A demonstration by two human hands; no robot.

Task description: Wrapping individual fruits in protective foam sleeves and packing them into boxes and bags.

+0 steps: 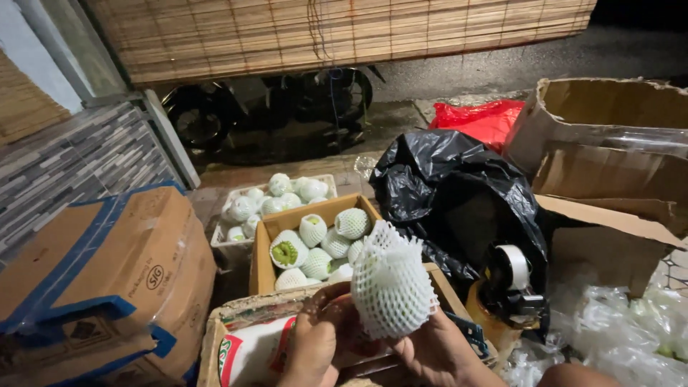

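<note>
My left hand (313, 342) and my right hand (437, 352) are low in the middle of the head view. Together they hold a green fruit wrapped in a white foam net sleeve (390, 283), the left hand under its left side and the right hand under its right side. Just beyond it stands an open cardboard box (266, 244) holding several more net-wrapped green fruits (324, 244). Behind that box a white tray (218, 233) holds further wrapped fruits (279, 195).
A taped cardboard carton (107, 272) lies at left. A black plastic bag (459, 193), a tape dispenser (512, 283), a red bag (480, 118) and large open cardboard boxes (609, 143) are at right. Clear plastic bags (631, 322) pile at lower right. A motorbike (272, 107) stands under a bamboo blind.
</note>
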